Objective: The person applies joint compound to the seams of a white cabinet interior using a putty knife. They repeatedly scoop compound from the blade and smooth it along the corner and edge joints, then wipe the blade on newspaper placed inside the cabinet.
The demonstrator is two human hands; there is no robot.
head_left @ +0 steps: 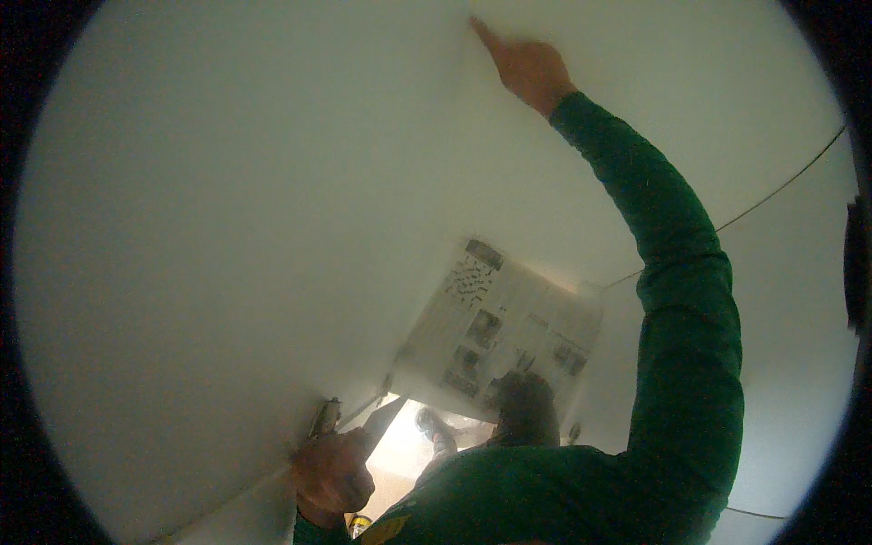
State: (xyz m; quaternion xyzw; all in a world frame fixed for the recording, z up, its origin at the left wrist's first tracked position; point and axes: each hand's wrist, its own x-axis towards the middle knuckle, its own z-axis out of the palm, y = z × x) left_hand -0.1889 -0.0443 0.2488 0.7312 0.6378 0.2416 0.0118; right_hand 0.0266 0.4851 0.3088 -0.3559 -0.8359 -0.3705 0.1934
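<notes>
My right hand (529, 65) is raised high on a green-sleeved arm, its index finger stretched out and touching the plain white surface (227, 200); it holds nothing. My left hand (332, 472) is low at the bottom edge, closed around a hand tool (325, 420) with a metal head, held against the same white surface. A flat pointed blade-like part (381, 423) sticks out beside that hand; what it belongs to is unclear. A sheet of newspaper (501, 327) lies flat between the two hands.
A thin dark line (772, 195) runs across the white surface at the right. Below the newspaper, a lit patch of floor shows a shoe (438, 429). A small yellow object (359, 524) sits by my left wrist. My green-clad torso fills the bottom.
</notes>
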